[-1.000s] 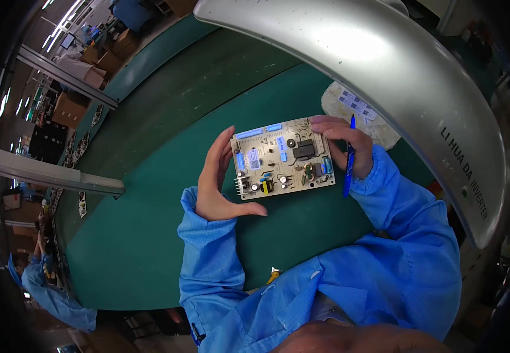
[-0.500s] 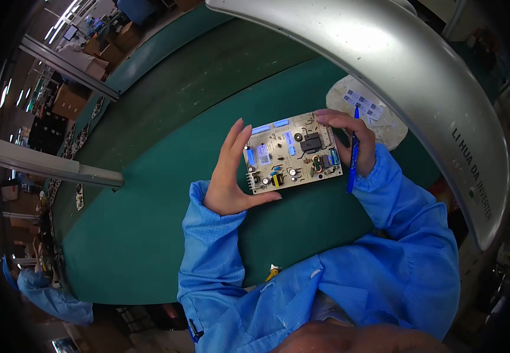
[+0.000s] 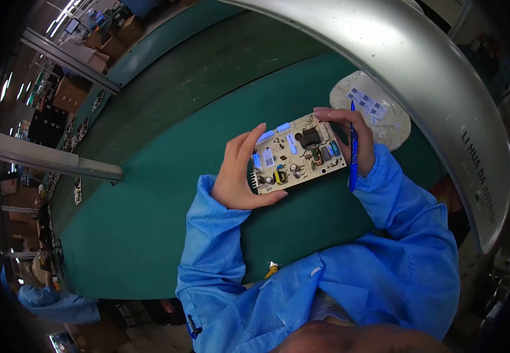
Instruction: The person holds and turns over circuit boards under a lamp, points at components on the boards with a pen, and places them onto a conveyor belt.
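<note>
Between my two hands is a cream-coloured circuit board (image 3: 279,160), held above the green mat with its components facing up. It carries blue parts, a black block, coils and a white label. My left hand (image 3: 238,170) grips the left end, thumb along the near edge and fingers at the far edge. My right hand (image 3: 358,134) holds the right end by its far corner. A blue pen (image 3: 354,147) is also in my right hand, lying across the fingers with its tip pointing away.
A sheet of QR-code stickers (image 3: 368,103) lies on a whitish round pad (image 3: 393,130) beyond my right hand. A large silver lamp housing (image 3: 419,65) arches overhead on the right. More boards (image 3: 78,191) line the far left, near another person (image 3: 60,303). A yellow-handled item (image 3: 272,270) lies by my sleeve.
The circuit board has tilted and shifted slightly to the right. My left hand has moved right with it, its fingers closer to the board. The pen stays in my right hand.
</note>
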`<action>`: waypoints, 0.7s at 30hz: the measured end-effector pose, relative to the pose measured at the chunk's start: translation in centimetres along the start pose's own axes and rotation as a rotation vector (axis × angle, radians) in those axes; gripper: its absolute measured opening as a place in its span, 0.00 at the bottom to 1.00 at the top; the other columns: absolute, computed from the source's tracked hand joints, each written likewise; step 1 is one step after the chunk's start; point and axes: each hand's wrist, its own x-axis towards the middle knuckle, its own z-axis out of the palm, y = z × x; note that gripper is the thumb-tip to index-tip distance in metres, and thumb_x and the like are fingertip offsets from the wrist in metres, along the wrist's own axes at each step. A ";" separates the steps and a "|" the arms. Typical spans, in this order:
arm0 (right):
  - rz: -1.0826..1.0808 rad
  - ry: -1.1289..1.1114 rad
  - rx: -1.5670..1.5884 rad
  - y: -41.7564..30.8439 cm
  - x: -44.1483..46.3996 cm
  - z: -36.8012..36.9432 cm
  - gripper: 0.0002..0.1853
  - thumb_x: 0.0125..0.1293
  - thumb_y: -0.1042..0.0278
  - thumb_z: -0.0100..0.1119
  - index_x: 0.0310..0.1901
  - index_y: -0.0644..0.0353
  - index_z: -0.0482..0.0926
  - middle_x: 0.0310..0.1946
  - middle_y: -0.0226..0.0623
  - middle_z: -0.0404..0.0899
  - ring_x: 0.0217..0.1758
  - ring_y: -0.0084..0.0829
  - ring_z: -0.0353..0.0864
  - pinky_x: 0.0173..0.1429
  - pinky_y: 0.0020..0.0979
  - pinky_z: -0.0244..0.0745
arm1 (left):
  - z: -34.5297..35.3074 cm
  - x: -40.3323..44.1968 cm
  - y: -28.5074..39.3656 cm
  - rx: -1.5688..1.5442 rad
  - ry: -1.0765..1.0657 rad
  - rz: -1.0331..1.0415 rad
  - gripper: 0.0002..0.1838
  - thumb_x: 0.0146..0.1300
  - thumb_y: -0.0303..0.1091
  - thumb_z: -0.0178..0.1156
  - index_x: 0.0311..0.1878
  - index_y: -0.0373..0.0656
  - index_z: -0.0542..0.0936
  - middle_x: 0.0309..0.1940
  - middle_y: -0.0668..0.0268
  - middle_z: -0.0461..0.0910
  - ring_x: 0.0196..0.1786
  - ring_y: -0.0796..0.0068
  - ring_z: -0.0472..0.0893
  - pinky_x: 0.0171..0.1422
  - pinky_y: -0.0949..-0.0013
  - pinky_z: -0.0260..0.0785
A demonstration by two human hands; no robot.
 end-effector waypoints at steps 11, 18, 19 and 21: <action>0.135 0.031 -0.144 -0.3 0.2 1.2 0.19 0.59 0.85 0.57 0.53 0.63 0.71 0.50 0.40 0.76 0.53 0.32 0.78 0.52 0.29 0.75 | -1.6 -1.7 -7.8 -0.740 0.363 -0.729 0.38 0.58 0.66 0.48 0.61 0.44 0.68 0.39 0.63 0.78 0.38 0.72 0.77 0.39 0.74 0.64; 0.113 -0.007 -0.170 0.2 0.1 2.2 0.19 0.58 0.84 0.58 0.52 0.61 0.73 0.47 0.40 0.78 0.49 0.31 0.80 0.47 0.27 0.75 | -5.9 -3.5 -13.7 -0.117 0.594 -0.822 0.42 0.52 0.68 0.56 0.61 0.43 0.67 0.45 0.53 0.75 0.47 0.62 0.76 0.48 0.63 0.67; 0.138 -0.023 -0.180 0.2 0.1 2.3 0.18 0.58 0.83 0.58 0.51 0.61 0.74 0.46 0.40 0.78 0.48 0.31 0.80 0.46 0.26 0.75 | -6.6 -2.8 -13.4 0.350 0.655 -0.774 0.47 0.48 0.69 0.59 0.63 0.44 0.65 0.48 0.50 0.73 0.50 0.59 0.74 0.52 0.62 0.67; 0.155 -0.039 -0.194 0.2 -0.1 2.5 0.18 0.59 0.83 0.58 0.51 0.60 0.74 0.45 0.39 0.79 0.47 0.30 0.80 0.45 0.26 0.75 | -7.9 -1.4 -12.9 0.566 0.642 -0.885 0.54 0.38 0.71 0.64 0.67 0.48 0.62 0.52 0.47 0.69 0.55 0.54 0.69 0.60 0.59 0.61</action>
